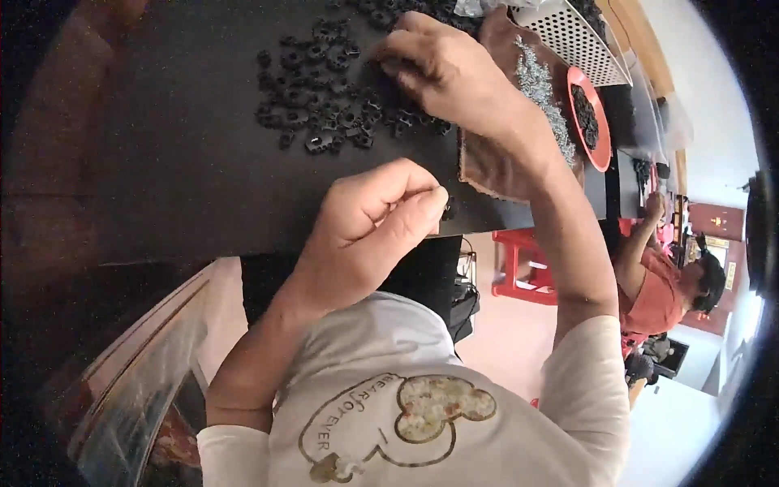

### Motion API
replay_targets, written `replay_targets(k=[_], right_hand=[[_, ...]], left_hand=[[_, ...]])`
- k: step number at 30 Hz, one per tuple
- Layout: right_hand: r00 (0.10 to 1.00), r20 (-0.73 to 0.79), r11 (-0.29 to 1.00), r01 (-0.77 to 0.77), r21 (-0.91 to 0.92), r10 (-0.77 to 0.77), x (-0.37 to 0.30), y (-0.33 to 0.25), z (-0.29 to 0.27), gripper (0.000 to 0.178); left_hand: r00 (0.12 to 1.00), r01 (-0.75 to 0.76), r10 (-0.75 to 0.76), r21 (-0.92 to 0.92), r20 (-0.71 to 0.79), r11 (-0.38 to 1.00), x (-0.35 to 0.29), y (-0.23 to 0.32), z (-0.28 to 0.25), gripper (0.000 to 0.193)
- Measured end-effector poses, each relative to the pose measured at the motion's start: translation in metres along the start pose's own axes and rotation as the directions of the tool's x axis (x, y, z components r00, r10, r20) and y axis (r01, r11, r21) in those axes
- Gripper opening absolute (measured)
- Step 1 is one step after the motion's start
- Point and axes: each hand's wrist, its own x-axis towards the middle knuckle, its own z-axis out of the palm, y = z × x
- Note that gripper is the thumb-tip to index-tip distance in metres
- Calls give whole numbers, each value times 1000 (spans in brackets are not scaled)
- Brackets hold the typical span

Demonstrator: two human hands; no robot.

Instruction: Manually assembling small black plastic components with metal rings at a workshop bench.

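Observation:
My left hand [377,223] is closed near the table's front edge, thumb and forefinger pinched together. A small black part [449,209] shows at its fingertips, mostly hidden by them. Farther forward, my right hand [446,69] reaches over a loose pile of small black plastic parts [324,122] with notched edges. Its fingers are curled down among the dark pieces; what they grip, if anything, is hidden. Beside my right forearm, a brown cloth [487,166] bears a heap of small silvery screws or pins [540,81].
A red-orange dish [600,154] of small dark pieces stands right of the cloth. Behind it is a white perforated basket [568,36]. The dark table [178,146] extends left. At far right sits another person in an orange shirt [653,292], near a red stool [523,264].

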Motion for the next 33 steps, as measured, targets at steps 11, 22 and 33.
replay_targets(k=[11, 22, 33], right_hand=[[994, -85, 998, 64, -1, -64, 18, 4, 0, 24], [998, 38, 990, 56, -133, -51, 35, -11, -1, 19], [995, 2, 989, 99, 108, -100, 23, -9, -23, 19]], left_hand=[[999, 35, -35, -68, -11, 997, 5, -2, 5, 21], [999, 44, -45, -59, -17, 997, 4, 0, 3, 23], [990, 115, -126, -164, -57, 980, 4, 8, 8, 21]])
